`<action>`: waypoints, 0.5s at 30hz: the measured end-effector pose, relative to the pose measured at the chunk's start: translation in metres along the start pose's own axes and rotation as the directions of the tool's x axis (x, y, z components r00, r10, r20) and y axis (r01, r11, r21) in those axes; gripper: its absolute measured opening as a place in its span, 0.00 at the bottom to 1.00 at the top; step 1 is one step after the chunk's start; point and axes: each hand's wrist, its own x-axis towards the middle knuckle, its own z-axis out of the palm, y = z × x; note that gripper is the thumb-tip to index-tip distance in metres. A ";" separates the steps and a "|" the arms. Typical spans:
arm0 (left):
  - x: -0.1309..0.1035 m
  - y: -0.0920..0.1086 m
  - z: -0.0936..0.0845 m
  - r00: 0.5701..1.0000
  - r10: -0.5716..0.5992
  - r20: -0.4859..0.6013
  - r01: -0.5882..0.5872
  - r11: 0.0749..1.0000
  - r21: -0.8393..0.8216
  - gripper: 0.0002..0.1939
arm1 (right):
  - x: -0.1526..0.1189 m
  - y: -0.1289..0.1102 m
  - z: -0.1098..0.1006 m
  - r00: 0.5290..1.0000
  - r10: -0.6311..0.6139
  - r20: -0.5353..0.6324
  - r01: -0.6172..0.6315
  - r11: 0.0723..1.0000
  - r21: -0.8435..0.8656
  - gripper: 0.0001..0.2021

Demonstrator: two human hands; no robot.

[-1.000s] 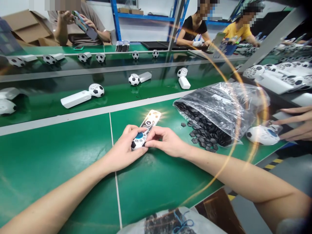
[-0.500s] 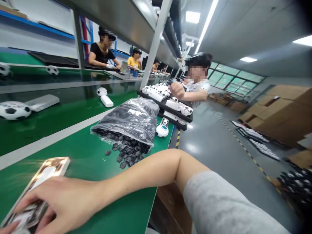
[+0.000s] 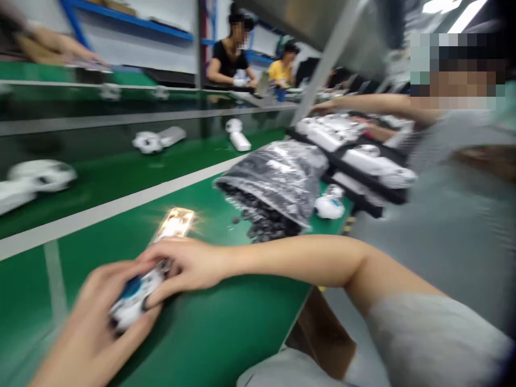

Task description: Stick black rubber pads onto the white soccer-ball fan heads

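Both of my hands are closed on a white device (image 3: pixel 149 287) with a blue round part, just above the green bench. My left hand (image 3: pixel 100 312) wraps its near end, fingers over the top and thumb along the side. At its far end my right hand (image 3: pixel 193 263) grips with fingers and thumb. Beyond my right fingers a glowing rectangular panel (image 3: pixel 179 217) sticks out; whether it is joined to the device is hidden. To the right lies a clear plastic bag (image 3: pixel 278 166) with small black pieces (image 3: pixel 268 223) spilling from its mouth.
A similar white unit with a blue spot (image 3: pixel 329 207) stands beyond the bag. Black trays (image 3: pixel 374 185) hold white football-patterned units near a co-worker's arm (image 3: pixel 374 102). More white units (image 3: pixel 149 141) sit on the green conveyor (image 3: pixel 193 153). Other people work across the line.
My left hand has come into view and grips the device. My right hand and the device now appear higher and further right. The camera view has turned left; the co-worker's arm now reaches over the trays.
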 end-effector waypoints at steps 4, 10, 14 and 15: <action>-0.036 0.018 -0.024 0.979 0.027 -0.200 0.020 0.973 0.231 0.25 | -0.010 0.001 0.007 0.998 0.026 -0.062 -0.019 0.993 0.116 0.25; -0.029 0.022 -0.014 0.963 0.059 -0.262 0.004 0.972 0.235 0.23 | -0.013 -0.010 0.009 0.988 0.151 -0.024 -0.147 0.982 0.118 0.23; -0.030 0.021 -0.007 0.934 0.050 -0.355 0.037 0.971 0.235 0.23 | -0.011 -0.013 0.009 0.989 0.146 -0.024 -0.145 0.988 0.051 0.22; -0.030 0.021 -0.006 0.925 0.055 -0.376 0.040 0.970 0.239 0.23 | -0.010 -0.013 0.009 0.990 0.138 -0.024 -0.137 0.989 0.046 0.21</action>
